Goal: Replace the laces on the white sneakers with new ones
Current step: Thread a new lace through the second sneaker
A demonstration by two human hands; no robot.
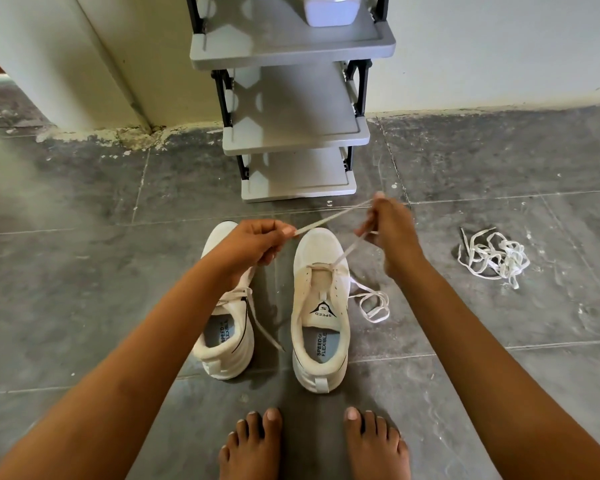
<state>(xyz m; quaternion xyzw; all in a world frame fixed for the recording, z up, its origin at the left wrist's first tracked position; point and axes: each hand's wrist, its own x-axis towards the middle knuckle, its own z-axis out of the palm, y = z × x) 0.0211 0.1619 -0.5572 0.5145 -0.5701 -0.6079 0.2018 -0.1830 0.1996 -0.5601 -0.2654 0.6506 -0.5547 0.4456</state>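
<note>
Our left hand (253, 242) pinches the tip of a flat white lace (333, 216). Our right hand (387, 233) curls round the same lace further along, so it stretches taut between them above the toes. From the right hand it drops to the front eyelets of the right sneaker (321, 327), and its other end lies looped on the floor (84, 188) alongside. The left sneaker (224, 337) stands just beside.

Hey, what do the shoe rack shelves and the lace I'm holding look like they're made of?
Shoe rack shelves: probably grey plastic, matt, with moulded raised rims. Lace: flat woven fabric, fibre unclear; a thin ribbon, limp in its loose loops.
</note>
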